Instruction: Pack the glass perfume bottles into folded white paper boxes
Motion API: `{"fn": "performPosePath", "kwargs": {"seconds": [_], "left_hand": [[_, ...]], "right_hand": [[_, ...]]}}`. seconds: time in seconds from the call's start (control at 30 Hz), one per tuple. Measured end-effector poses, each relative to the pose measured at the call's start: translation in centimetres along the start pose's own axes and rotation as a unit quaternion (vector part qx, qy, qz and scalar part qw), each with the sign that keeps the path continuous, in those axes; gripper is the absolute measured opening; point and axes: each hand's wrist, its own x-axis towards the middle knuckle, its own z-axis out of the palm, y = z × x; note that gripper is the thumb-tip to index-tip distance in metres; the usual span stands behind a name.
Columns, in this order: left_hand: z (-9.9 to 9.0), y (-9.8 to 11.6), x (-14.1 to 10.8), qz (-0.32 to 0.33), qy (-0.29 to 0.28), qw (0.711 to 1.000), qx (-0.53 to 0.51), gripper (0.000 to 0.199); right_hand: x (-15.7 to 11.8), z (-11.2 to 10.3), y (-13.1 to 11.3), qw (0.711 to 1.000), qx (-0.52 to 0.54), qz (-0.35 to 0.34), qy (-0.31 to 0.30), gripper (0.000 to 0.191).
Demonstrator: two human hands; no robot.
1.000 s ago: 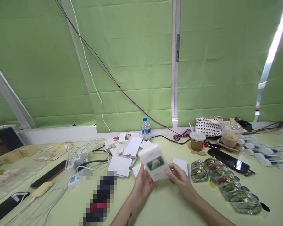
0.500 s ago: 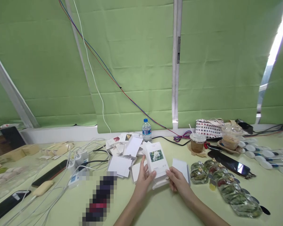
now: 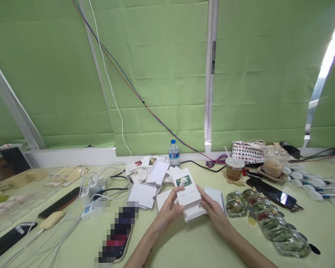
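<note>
A small white cardboard box (image 3: 190, 195) printed with a white flower is held upright at a tilt between my hands, over the front middle of the table. My left hand (image 3: 167, 212) grips its left side, fingers reaching onto the printed front and thumb near the lower edge. On the other side, the fingers of my right hand (image 3: 213, 210) press against the box's right edge. A white end piece (image 3: 194, 213) juts out below the printed front; whether it is a flap or an inner tray I cannot tell. Behind lies a heap of white boxes (image 3: 158, 172), some with flower pictures.
A water bottle (image 3: 174, 153) stands behind the heap. On the right are clear packets with green contents (image 3: 277, 227), a black phone (image 3: 272, 193) and a drink cup (image 3: 234, 169). White cables (image 3: 69, 223), a power strip (image 3: 93, 190) and a blurred-out phone (image 3: 118, 234) lie left.
My left fingers have come over the front of the box. My right hand has slid up along its right edge. The lower end of the box has swung slightly right.
</note>
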Motion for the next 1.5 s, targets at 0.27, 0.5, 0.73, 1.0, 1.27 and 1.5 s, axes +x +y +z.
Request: {"fn": "performPosePath", "kwargs": {"seconds": [0.27,0.5,0.73,1.0,1.27,1.5], "left_hand": [[-0.1,-0.3,0.2,0.009,-0.029,0.999,0.045,0.053],[-0.1,-0.3,0.3,0.019,0.011,0.999,0.036,0.049],[0.0,0.0,0.2,0.029,-0.002,0.998,0.047,0.045],[-0.3,-1.6,0.5,0.051,0.029,0.997,0.046,0.040],[0.2,-1.4,0.4,0.042,0.039,0.997,0.057,0.042],[0.3,-2.5,0.6,0.040,0.025,0.997,0.069,0.041]], "right_hand": [[0.0,-0.4,0.6,1.000,0.009,0.015,0.011,0.058],[-0.6,-0.1,-0.1,0.994,0.094,-0.003,-0.052,0.068],[-0.4,0.5,0.2,0.992,0.123,0.009,-0.036,0.072],[0.0,0.5,0.1,0.990,0.104,0.023,0.096,0.029],[-0.2,-0.1,0.6,0.997,0.005,-0.011,0.080,0.024],[-0.4,0.0,0.5,0.974,-0.155,-0.090,0.137,0.020]]}}
